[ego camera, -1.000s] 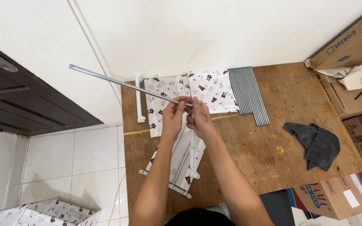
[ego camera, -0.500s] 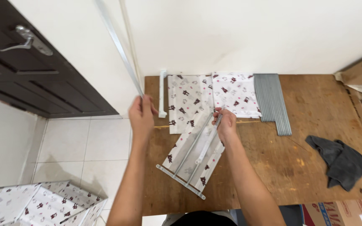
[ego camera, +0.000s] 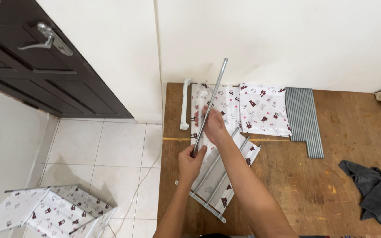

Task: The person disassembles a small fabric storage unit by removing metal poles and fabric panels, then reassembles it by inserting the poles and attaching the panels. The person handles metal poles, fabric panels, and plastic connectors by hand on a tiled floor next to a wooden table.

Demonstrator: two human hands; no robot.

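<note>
A long grey metal rod (ego camera: 214,95) slants up and away over the wooden board (ego camera: 331,185). My left hand (ego camera: 189,164) grips its lower end. My right hand (ego camera: 212,125) closes around the rod a little higher up. Beneath my hands lies a partly built frame of metal bars with white patterned fabric (ego camera: 219,176). Flat pieces of the same patterned fabric (ego camera: 263,108) lie further back on the board.
A row of grey metal rods (ego camera: 303,119) lies at the board's back right, a dark grey cloth (ego camera: 373,194) at its right edge. A white plastic bar (ego camera: 184,103) lies at the back left. A patterned fabric box (ego camera: 45,211) stands on the tiled floor beside a dark door (ego camera: 45,66).
The rod has swung from leaning up to the left to slanting up to the right. My right hand left the frame and took hold of the rod; my left hand shifted to its lower end.
</note>
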